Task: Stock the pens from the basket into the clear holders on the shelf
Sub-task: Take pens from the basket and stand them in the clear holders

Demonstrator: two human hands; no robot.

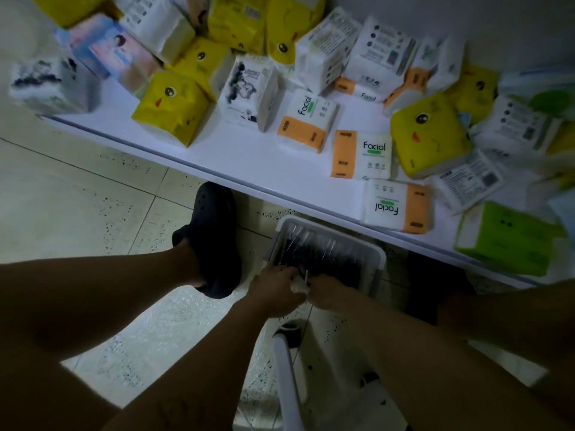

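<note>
At the near edge of the basket, both hands meet over the pens.
Head view: both forearms reach down and forward to the basket, which sits on the floor just under the front edge of the white shelf. The left hand, knuckles up, pinches a pale wrapper in its grip. The right hand meets it from the other side with curled fingers; dim blur hides whether its grip closes. A thin pen stands upright between them. Dark pens fill the basket, long axes running from its near edge toward the shelf.
</note>
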